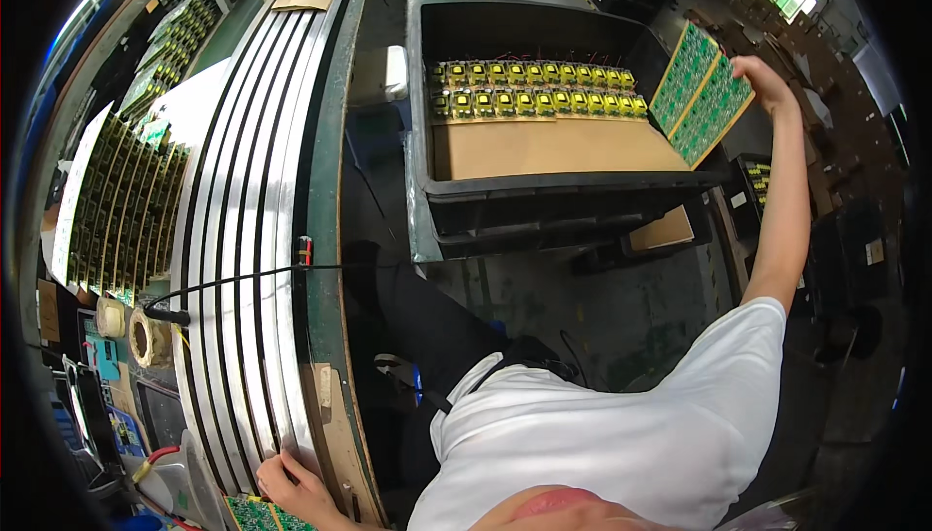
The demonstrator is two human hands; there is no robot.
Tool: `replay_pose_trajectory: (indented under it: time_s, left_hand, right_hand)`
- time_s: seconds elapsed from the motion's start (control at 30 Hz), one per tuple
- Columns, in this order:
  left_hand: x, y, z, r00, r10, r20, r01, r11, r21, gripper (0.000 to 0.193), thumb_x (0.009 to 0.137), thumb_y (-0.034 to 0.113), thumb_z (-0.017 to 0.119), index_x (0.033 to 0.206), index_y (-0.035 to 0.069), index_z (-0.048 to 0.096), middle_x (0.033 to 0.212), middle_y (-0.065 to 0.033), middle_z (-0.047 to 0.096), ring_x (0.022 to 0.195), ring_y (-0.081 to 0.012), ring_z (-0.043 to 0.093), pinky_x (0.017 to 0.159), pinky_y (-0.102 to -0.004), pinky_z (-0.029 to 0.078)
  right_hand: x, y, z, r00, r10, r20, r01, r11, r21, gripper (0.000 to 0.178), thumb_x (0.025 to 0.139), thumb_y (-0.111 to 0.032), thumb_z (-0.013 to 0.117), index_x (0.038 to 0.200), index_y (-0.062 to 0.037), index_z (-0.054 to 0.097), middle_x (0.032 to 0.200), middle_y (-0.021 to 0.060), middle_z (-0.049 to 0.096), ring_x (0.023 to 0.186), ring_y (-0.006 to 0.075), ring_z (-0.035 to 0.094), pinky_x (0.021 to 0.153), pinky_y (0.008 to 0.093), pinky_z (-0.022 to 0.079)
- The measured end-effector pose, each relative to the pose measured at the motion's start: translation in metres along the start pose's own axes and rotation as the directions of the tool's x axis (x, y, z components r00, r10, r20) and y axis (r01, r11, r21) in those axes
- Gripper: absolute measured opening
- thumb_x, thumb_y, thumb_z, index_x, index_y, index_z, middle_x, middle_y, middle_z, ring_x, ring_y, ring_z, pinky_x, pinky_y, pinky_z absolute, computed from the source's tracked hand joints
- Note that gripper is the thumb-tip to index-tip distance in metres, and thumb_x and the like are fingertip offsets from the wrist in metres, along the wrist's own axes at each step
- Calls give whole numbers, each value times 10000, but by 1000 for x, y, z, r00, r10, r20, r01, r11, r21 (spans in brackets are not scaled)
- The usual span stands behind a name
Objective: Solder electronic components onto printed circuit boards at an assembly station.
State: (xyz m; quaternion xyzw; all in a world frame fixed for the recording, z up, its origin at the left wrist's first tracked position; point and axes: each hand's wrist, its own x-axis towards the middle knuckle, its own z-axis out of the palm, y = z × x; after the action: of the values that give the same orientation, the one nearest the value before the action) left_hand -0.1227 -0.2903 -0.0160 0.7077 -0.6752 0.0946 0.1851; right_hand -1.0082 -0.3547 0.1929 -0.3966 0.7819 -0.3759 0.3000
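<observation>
Right hand (767, 84) outstretched, gripping tilted circuit panel (706, 104)

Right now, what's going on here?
A person in a white shirt holds a green circuit board in their right hand, tilted at a black bin's right end. Inside, rows of yellow-topped parts sit beside cardboard. The left hand is at the near end of silver rails, close to another green board; whether it holds that is unclear.
</observation>
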Motion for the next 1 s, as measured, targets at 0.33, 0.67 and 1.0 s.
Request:
replay_pose_trajectory:
  time_s: [0.33, 0.67, 1.0]
  left_hand:
    - [-10, -7, -4, 994, -94, -59, 96, 995, 28, 168, 1017, 160, 561, 957, 45, 668, 847, -81, 666, 766, -254, 557, 715, -363, 464]
    - [-16, -9, 1, 995, -84, -47, 85, 996, 21, 158, 1008, 159, 576, 969, 50, 684, 841, -80, 675, 745, -268, 575, 704, -364, 473]
    - [-24, 15, -23, 988, -67, -137, 57, 995, -77, 78, 938, 26, 617, 889, 18, 678, 773, -59, 629, 693, -239, 521, 709, -341, 463]
  right_hand:
    - [-9, -49, -14, 992, -121, -18, 122, 967, 223, 153, 751, -192, 526, 830, -134, 643, 749, -55, 529, 653, 77, 421, 593, 223, 305]
    - [-30, -98, -35, 882, -229, -412, 248, 969, -8, 202, 777, -348, 680, 869, -173, 637, 876, -31, 575, 779, 111, 506, 743, 292, 402]
    - [-100, -247, 23, 804, -503, -318, 547, 835, 63, 568, 869, -415, 629, 1338, -95, 622, 1379, 111, 557, 1277, 232, 475, 1058, 396, 362]
